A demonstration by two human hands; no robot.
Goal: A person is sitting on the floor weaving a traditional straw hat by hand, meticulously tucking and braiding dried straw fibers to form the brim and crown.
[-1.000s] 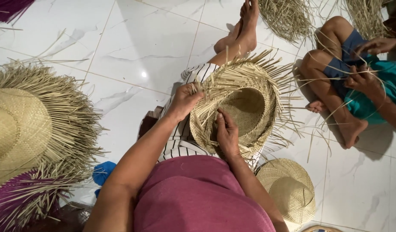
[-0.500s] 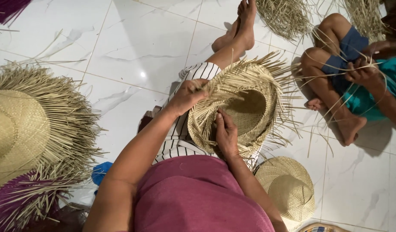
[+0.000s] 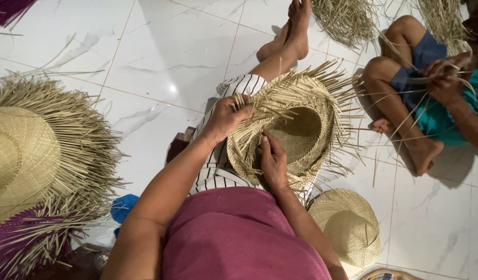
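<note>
The fingers (image 3: 239, 103) of the left hand (image 3: 224, 118) are closed around a bunch of loose straw ends at about ten o'clock on the brim of the half-woven straw hat (image 3: 291, 129), pinching them together. The right hand (image 3: 272, 161) sits at about seven o'clock on the same brim, thumb pressed on the inner weave and the other fingers curled under the edge, so it grips the brim itself. The hat rests on the person's lap, over the striped trousers (image 3: 218, 166), crown hollow facing up and toward the camera.

The hat looks light and springy: the woven bowl should keep its shape under a gentle squeeze, while the unwoven strands fanning out at twelve to three o'clock look thin, stiff and liable to crease or snap if bent sharply. The dry straw probably slides a little in the grip, so a pinch close to where the weave ends seems the surest hold; the free tips would give no control.

At nine o'clock of the person lies a large fringed hat (image 3: 36, 155) on the white tiled floor (image 3: 161, 57), over a purple one (image 3: 21, 243). A smaller finished hat (image 3: 348, 228) lies at five o'clock. At two o'clock another person (image 3: 436, 98) sits handling straw strands.
</note>
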